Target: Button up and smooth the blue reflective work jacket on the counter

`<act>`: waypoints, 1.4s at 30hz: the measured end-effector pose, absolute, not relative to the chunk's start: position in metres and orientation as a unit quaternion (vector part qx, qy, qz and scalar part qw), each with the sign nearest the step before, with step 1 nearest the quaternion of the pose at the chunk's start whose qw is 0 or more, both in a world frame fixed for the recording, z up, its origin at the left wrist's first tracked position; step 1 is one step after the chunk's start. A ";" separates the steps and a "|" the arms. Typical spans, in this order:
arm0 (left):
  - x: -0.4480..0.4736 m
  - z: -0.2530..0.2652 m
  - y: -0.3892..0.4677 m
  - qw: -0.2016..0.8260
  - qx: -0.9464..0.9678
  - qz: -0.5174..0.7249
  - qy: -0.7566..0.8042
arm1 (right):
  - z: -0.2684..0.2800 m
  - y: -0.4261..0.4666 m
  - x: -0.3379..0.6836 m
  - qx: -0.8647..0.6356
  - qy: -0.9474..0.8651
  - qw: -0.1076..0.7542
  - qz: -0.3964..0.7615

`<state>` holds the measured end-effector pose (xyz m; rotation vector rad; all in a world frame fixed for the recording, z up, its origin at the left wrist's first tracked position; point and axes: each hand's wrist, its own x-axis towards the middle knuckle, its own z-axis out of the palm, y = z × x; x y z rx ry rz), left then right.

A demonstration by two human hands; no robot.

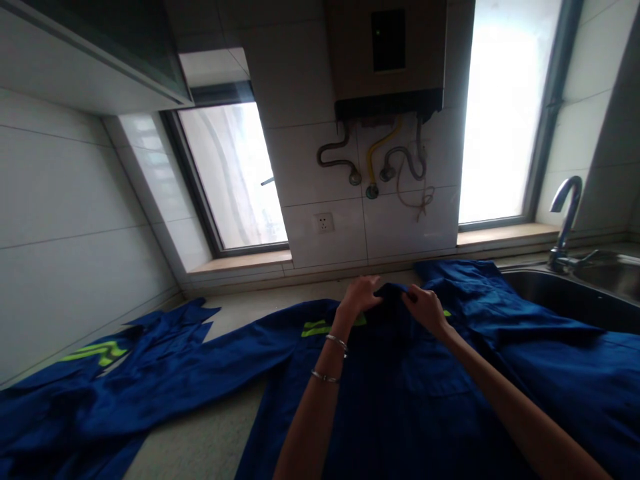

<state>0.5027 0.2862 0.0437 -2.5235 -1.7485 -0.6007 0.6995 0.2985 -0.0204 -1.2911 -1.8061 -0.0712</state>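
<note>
A dark blue work jacket [370,393] with yellow-green stripes lies spread on the counter in front of me. My right hand [425,307] pinches the edge of its collar [393,288] between thumb and fingers. At the collar's left side, my left hand [361,295] has its thumb and fingers apart, the thumb touching or very near the cloth. Two silver bracelets [325,377] circle my left wrist and forearm. One jacket sleeve [235,367] stretches out to the left. The cloth under my fingertips is dark and partly hidden.
More blue clothing with yellow-green stripes [105,353] lies at the left, and blue cloth [540,347] spreads at the right, beside a sink [530,283] with a chrome tap [567,213]. Behind are a tiled wall, two windows, and a water heater [387,60] with pipes below.
</note>
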 end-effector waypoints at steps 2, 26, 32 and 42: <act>0.490 0.047 0.282 0.001 -0.760 -0.093 -0.643 | -0.019 0.306 0.707 -0.514 -0.707 0.486 -0.013; 0.452 0.052 0.292 -0.004 -0.724 -0.187 -0.664 | -0.007 0.280 0.701 -0.443 -0.729 0.514 -0.093; 0.458 0.052 0.296 0.001 -0.711 -0.261 -0.653 | -0.036 0.256 0.645 -0.299 -0.864 0.406 -0.006; 0.464 0.064 0.292 -0.032 -0.706 -0.317 -0.632 | -0.068 0.278 0.616 -0.292 -0.890 0.347 0.035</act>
